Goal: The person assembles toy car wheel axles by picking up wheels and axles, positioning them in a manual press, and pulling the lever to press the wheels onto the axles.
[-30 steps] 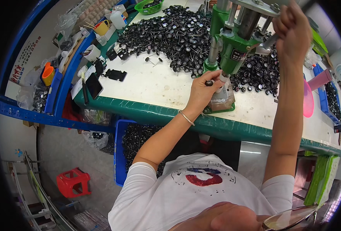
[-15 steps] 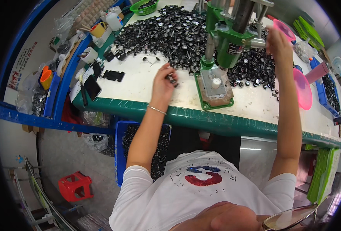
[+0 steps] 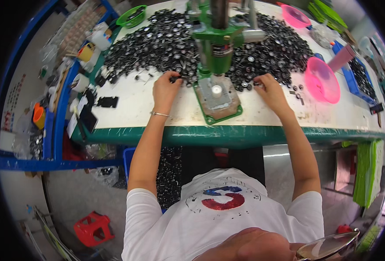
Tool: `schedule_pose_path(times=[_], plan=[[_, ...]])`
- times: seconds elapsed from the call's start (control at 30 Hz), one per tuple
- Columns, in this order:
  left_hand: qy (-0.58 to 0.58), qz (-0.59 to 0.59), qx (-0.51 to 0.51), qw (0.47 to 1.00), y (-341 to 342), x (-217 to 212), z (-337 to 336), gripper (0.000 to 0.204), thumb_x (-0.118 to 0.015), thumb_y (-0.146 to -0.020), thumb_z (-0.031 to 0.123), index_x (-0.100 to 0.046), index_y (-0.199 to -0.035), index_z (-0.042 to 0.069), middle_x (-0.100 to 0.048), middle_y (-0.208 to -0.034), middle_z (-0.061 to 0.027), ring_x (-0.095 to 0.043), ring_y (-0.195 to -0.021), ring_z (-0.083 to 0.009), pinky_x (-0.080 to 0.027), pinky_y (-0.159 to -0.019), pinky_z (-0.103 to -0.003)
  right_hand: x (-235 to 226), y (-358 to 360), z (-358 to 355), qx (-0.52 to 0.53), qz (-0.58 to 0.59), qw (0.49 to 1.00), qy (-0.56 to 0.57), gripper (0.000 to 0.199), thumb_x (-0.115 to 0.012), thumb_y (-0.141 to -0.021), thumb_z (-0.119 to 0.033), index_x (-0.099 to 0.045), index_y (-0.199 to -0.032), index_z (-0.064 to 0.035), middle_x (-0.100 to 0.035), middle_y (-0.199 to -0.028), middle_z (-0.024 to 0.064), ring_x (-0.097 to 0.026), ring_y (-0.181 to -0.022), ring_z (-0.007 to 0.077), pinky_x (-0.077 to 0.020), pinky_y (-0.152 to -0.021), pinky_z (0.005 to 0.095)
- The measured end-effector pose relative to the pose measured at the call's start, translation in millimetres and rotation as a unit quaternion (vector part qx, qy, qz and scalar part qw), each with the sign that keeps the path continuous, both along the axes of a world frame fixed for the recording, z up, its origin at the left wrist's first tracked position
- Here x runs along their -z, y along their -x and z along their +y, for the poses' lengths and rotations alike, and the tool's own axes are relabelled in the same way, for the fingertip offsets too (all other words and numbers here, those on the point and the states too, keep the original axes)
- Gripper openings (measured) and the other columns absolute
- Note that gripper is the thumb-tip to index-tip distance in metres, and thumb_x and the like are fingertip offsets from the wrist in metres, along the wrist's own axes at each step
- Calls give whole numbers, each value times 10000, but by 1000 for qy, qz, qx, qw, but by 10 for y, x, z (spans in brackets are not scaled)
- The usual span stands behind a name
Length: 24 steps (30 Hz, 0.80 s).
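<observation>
My left hand [image 3: 165,90] is closed around small black wheels [image 3: 175,78], at the near edge of a heap of black wheels with thin metal axles [image 3: 162,45]. On the press's other side, the fingers of my right hand [image 3: 270,92] pinch a small dark piece that looks like a wheel, by the loose black wheels [image 3: 262,61]. Between my hands stands a green bench press [image 3: 220,56]. A white round seat [image 3: 216,89] sits on its metal base plate [image 3: 220,111], under the ram, with no wheel visible on it.
Pink bowls [image 3: 323,82] and a blue tray of black parts [image 3: 360,78] stand on the right. A green basket [image 3: 131,16] is at the back left. A phone-like dark slab [image 3: 88,118] lies near the left table edge. A red stool [image 3: 94,229] is on the floor.
My right hand has left the press's lever side and come down to the loose wheels right of the base. My left hand stays by the heap with its wheels. The whole view has shifted.
</observation>
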<state>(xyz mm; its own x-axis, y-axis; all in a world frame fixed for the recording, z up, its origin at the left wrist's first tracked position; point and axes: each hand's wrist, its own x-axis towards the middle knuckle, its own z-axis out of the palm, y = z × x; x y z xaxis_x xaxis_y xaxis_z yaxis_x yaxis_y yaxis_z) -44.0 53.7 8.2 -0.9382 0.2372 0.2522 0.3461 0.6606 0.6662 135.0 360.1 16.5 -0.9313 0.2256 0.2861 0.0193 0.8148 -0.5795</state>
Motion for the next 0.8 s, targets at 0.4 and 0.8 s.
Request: schedule_pose_path(times=[0.4, 0.8], plan=[[-243, -126, 11, 962, -253, -178, -391, 131, -718, -816, 127, -724, -901, 28, -622, -701, 21, -474, -564, -41, -373, -512, -189, -372, 90, -471, -53, 0, 957, 285, 187, -575, -946, -129, -630, -1075, -5, -612, -849, 7, -536, -748, 64, -449, -702, 224], [-107, -132, -40, 985, 8, 38, -372, 205, -729, -762, 166, -688, -909, 30, -642, -633, -53, -585, -527, -121, -444, -508, -264, -235, 313, -937, -65, -8, 947, 316, 210, -627, -930, -229, -680, -994, -36, -568, -825, -19, -474, -692, 56, -400, -622, 218]])
